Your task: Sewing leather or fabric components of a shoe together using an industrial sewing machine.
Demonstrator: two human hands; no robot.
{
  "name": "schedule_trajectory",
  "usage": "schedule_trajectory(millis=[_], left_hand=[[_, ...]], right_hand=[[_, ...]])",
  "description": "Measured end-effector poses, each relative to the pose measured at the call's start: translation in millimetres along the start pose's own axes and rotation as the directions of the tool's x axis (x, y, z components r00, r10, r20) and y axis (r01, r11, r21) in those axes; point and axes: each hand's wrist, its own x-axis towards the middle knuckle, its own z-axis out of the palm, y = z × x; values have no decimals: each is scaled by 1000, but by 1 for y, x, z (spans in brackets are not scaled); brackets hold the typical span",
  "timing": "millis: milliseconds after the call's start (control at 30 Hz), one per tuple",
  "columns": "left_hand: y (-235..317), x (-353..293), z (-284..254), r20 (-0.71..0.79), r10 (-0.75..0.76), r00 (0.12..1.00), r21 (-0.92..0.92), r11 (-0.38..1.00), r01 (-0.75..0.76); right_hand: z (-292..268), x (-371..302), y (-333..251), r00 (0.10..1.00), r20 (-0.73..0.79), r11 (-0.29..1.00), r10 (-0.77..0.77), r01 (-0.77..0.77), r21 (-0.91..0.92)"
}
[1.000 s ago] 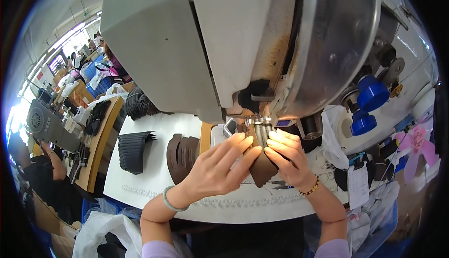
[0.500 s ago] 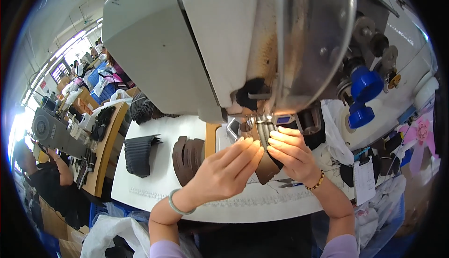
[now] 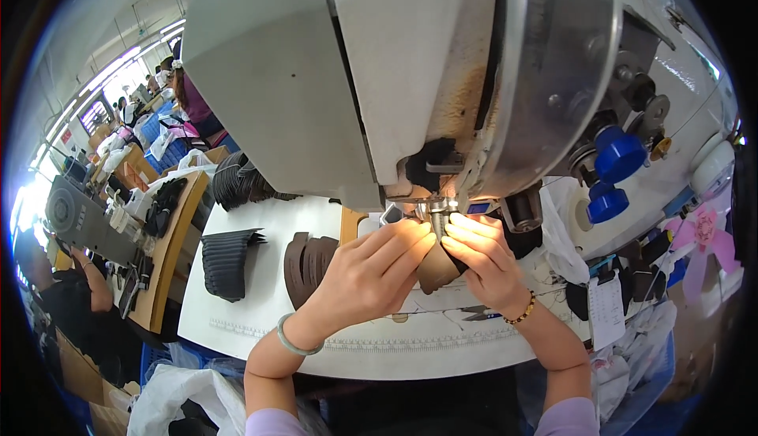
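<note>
Under the lit needle area of a large grey sewing machine (image 3: 292, 88) lies a brown, curved flat piece (image 3: 437, 272), its far end by the metal presser foot (image 3: 439, 212). My left hand (image 3: 369, 268), with a pale bangle on the wrist, pinches the piece's left edge with closed fingers. From the other side my right hand (image 3: 491, 266), wearing a beaded bracelet, presses its closed fingertips on the right edge. The fingers hide part of the piece. Left of my left hand sits a stack of brown pieces (image 3: 298, 266), and farther left a stack of black ribbed pieces (image 3: 225, 266).
Small thread snips (image 3: 480, 314) lie on the white table (image 3: 260, 310), near my right wrist. Blue tension knobs (image 3: 620, 154) stick out at right, above a paper sheet (image 3: 606, 311). A white bag (image 3: 189, 389) is below the table's left edge. At far left a co-worker (image 3: 83, 310) sits.
The brown piece has moved farther in under the machine, with less of it showing toward me. Both hands have moved slightly with it, still gripping. The whole view has shifted a little.
</note>
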Motion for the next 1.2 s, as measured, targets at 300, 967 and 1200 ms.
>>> schedule_trajectory(millis=[300, 967, 1200], left_hand=[[3, -11, 7, -14, 107, 994, 126, 986, -105], [6, -5, 8, -176, -276, 945, -147, 957, 252], [14, -15, 21, -190, -86, 978, -51, 996, 77]], right_hand=[[-3, -3, 7, 997, -16, 997, -70, 70, 27], [0, 2, 12, 995, -47, 996, -86, 86, -6], [-1, 1, 15, 998, -5, 996, -64, 64, 62]])
